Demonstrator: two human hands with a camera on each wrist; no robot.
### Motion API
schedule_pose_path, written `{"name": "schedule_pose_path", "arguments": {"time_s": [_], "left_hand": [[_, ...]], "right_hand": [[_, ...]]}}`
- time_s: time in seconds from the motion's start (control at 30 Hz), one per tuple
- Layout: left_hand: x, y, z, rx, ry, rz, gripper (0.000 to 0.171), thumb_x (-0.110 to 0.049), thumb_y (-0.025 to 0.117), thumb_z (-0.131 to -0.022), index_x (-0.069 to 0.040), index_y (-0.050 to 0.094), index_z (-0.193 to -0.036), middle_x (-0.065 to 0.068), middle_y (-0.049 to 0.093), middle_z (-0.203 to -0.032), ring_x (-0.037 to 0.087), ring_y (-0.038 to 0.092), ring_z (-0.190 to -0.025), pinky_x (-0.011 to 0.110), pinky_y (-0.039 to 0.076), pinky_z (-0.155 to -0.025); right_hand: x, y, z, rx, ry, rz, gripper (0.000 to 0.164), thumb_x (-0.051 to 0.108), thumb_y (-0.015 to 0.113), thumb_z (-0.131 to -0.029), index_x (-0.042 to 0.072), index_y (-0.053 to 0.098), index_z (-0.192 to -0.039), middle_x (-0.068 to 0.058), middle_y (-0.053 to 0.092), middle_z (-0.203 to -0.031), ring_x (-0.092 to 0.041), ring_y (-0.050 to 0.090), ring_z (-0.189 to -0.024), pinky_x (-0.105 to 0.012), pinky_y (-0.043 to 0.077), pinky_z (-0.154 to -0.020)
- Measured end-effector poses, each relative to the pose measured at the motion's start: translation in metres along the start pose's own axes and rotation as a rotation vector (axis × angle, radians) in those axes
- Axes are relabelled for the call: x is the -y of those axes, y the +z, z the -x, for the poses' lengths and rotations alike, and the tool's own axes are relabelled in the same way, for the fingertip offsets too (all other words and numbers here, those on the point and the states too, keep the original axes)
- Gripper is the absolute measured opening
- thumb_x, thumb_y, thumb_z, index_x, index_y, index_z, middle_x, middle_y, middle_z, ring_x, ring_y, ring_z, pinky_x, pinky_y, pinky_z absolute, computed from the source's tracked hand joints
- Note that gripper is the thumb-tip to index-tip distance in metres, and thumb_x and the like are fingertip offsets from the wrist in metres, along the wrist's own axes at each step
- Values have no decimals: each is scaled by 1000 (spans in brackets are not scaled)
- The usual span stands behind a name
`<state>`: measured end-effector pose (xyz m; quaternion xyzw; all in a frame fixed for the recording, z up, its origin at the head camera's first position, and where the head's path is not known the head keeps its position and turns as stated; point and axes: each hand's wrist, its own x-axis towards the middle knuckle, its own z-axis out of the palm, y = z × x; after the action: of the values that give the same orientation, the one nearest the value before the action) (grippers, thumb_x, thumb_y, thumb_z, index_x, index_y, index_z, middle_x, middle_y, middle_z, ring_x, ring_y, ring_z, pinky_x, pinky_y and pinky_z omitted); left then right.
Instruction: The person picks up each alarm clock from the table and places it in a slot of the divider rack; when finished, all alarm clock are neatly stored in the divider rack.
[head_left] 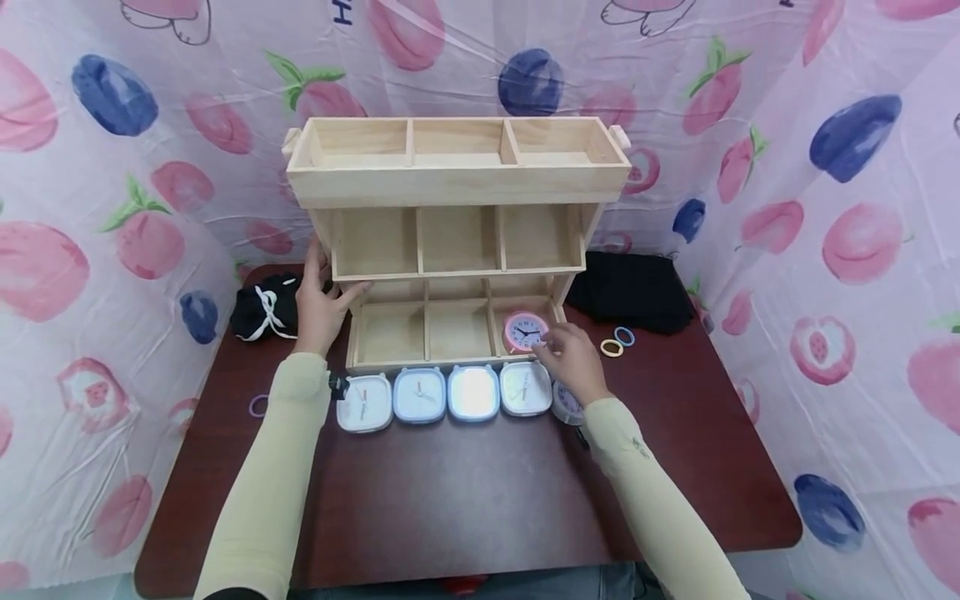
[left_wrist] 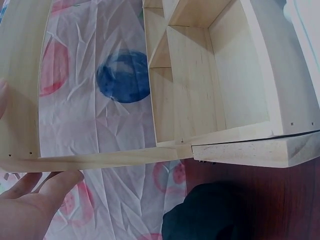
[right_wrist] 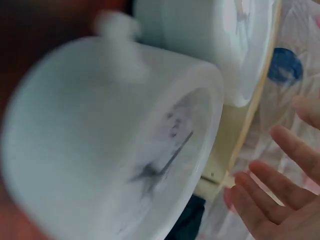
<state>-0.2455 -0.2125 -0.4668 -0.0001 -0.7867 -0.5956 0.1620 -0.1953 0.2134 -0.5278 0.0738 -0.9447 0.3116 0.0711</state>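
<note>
A three-tier wooden organizer box [head_left: 457,187] stands unfolded at the back of the table, its trays split into compartments. My left hand [head_left: 318,304] grips its left side, with fingers against a wooden side strip [left_wrist: 110,161] in the left wrist view. A pink round alarm clock [head_left: 525,332] sits in the bottom tray's right compartment. At that clock's right edge is my right hand [head_left: 573,358], its fingers [right_wrist: 280,182] loosely extended in the right wrist view. Several pale square clocks [head_left: 419,395] line the box's front, and a round clock [head_left: 567,406] lies partly behind my right wrist.
Left of the box lies a black pouch [head_left: 247,321] with a white drawstring. Folded black cloth [head_left: 633,292] is on the right, near a yellow ring [head_left: 611,356] and a blue ring [head_left: 632,338]. Fruit-patterned sheeting [head_left: 840,333] surrounds the brown table [head_left: 465,500].
</note>
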Motion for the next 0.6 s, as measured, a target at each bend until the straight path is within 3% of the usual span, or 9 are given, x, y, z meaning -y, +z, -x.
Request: {"name": "schedule_pose_path", "arguments": {"time_s": [0.13,0.4,0.6], "left_hand": [[-4,0,2,-2,-11,-3,109,-4,81,-93,-35,13,-173,9,31,-175,28,36,-161,54,33,-130],[-3,0,2,-16,4,-2,107,-4,81,-94,-33,15,-173,11,36,-173,27,38,-159,54,34,-130],[-2,1,1,-12,1,-2,109,-5,82,-93,-37,15,-172,9,36,-173,26,40,-158,53,35,-130]], "right_hand": [[-9,-14,33,-5,-11,13,44,29,85,-91,1,75,-123,-21,66,-134,-41,58,-128,-61,48,-111],[-35,-25,82,157,66,65,102,38,99,-75,13,48,-160,-25,32,-170,-51,31,-154,-79,30,-118],[-48,-18,97,172,67,-20,101,31,99,-76,14,47,-161,-19,33,-171,-48,40,-152,-75,39,-117]]}}
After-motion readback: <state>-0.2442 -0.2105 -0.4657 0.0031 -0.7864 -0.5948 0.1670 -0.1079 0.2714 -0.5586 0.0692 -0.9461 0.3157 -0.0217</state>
